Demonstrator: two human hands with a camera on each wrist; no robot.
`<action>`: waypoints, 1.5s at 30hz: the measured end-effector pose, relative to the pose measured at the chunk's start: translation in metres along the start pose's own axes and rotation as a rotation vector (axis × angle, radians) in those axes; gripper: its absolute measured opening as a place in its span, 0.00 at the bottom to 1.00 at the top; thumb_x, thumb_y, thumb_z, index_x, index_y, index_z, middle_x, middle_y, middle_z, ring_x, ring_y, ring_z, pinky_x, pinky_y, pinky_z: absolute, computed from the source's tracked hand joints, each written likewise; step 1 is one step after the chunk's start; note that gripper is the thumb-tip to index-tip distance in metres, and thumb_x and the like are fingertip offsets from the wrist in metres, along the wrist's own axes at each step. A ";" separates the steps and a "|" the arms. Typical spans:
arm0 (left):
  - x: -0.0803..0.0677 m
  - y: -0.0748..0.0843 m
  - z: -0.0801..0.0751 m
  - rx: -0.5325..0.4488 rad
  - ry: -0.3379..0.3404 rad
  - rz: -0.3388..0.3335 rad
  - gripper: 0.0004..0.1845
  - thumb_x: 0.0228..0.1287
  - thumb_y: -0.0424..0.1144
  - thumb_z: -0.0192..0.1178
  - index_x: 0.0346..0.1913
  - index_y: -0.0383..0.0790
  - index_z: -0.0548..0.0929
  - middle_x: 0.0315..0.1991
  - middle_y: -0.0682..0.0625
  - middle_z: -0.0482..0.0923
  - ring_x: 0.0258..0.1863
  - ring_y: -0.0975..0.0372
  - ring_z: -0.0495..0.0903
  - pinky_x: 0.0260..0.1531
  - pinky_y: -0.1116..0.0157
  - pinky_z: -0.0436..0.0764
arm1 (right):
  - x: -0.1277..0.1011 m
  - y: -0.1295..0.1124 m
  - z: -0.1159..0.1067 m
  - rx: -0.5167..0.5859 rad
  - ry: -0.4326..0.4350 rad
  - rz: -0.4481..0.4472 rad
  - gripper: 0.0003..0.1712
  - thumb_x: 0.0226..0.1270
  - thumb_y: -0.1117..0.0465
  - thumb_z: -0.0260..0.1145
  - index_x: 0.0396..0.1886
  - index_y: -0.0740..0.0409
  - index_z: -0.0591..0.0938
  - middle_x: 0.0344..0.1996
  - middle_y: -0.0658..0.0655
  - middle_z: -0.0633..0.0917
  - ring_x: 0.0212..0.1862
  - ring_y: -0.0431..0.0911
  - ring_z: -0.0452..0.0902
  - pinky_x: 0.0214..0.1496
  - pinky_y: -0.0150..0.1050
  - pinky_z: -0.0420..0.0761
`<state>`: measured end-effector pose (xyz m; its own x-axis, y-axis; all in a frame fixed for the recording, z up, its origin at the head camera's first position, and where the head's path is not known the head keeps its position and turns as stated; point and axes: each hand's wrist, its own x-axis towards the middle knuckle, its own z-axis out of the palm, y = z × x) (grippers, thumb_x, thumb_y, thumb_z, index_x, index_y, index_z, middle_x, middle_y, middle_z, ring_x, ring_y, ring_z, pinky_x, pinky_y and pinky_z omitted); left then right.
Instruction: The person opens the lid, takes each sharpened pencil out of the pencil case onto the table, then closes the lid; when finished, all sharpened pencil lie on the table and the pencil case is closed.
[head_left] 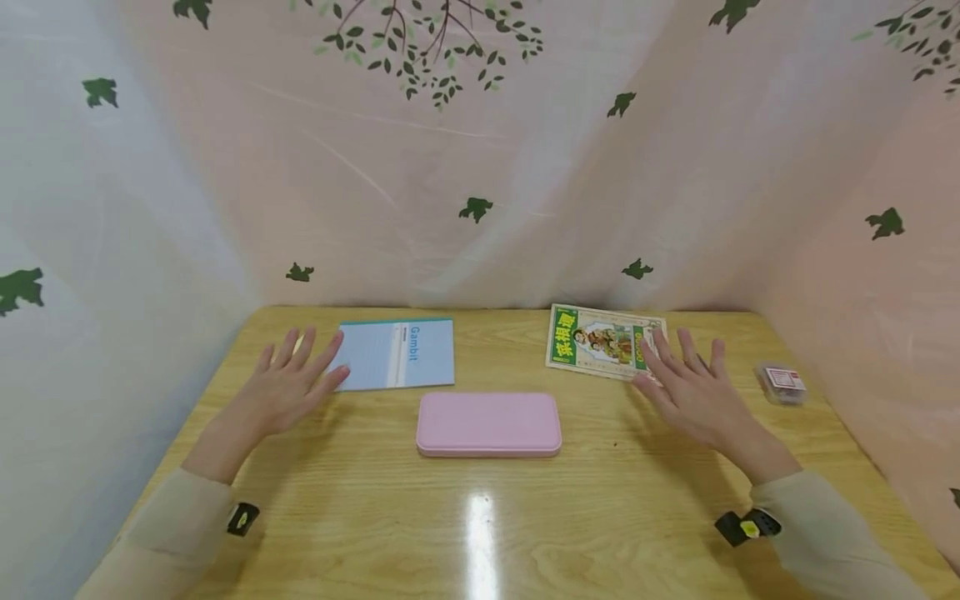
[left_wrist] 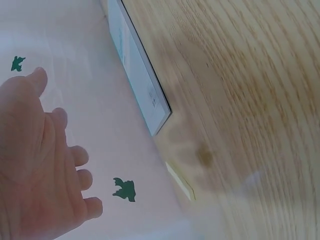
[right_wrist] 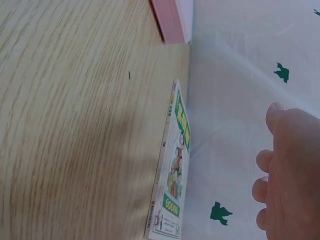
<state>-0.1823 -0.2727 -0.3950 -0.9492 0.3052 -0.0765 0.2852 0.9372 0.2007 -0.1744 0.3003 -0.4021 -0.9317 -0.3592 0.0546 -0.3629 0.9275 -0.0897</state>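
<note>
My left hand (head_left: 288, 387) hovers over the left of the table with its fingers spread, holding nothing. Its thumb and index fingertips overlap the edge of a light blue notebook (head_left: 431, 354) marked "Gambit". On the other side, my right hand (head_left: 690, 396) is also spread and empty, above the table. Behind its fingertips lies a green and cream illustrated booklet (head_left: 600, 342), partly covered by the hand in the head view. Between the hands, nearer me, rests a closed pink pencil case (head_left: 489, 423). Both wrist views show the hands raised off the tabletop.
A small clear box with a red and white label (head_left: 783, 383) sits at the table's right. The left wrist view shows a thin pale yellow item (left_wrist: 180, 181) beyond the notebook. A pale curtain with green leaf prints (head_left: 360, 208) surrounds the wooden table (head_left: 360, 508).
</note>
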 end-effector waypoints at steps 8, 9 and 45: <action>0.007 0.016 -0.003 0.101 0.059 0.020 0.47 0.73 0.73 0.38 0.83 0.48 0.42 0.79 0.29 0.30 0.77 0.37 0.30 0.68 0.32 0.37 | 0.006 -0.016 -0.001 -0.013 0.024 -0.059 0.47 0.78 0.34 0.48 0.83 0.53 0.45 0.81 0.61 0.40 0.79 0.58 0.23 0.68 0.64 0.16; 0.007 0.020 -0.002 0.108 0.057 0.032 0.47 0.72 0.73 0.39 0.83 0.49 0.42 0.79 0.29 0.30 0.78 0.37 0.30 0.68 0.32 0.37 | 0.007 -0.019 0.000 -0.004 0.019 -0.073 0.48 0.78 0.33 0.49 0.83 0.53 0.45 0.81 0.61 0.39 0.79 0.58 0.22 0.69 0.64 0.17; 0.029 0.106 0.071 0.049 -0.103 0.424 0.48 0.72 0.72 0.43 0.82 0.44 0.50 0.78 0.38 0.53 0.77 0.39 0.47 0.72 0.40 0.50 | 0.054 -0.106 0.056 0.452 -0.173 -0.279 0.63 0.54 0.33 0.76 0.77 0.68 0.62 0.74 0.65 0.65 0.74 0.56 0.61 0.73 0.49 0.61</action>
<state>-0.1706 -0.1528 -0.4452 -0.7294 0.6774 -0.0949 0.6550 0.7317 0.1885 -0.1875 0.1764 -0.4457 -0.7747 -0.6319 -0.0230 -0.5327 0.6718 -0.5146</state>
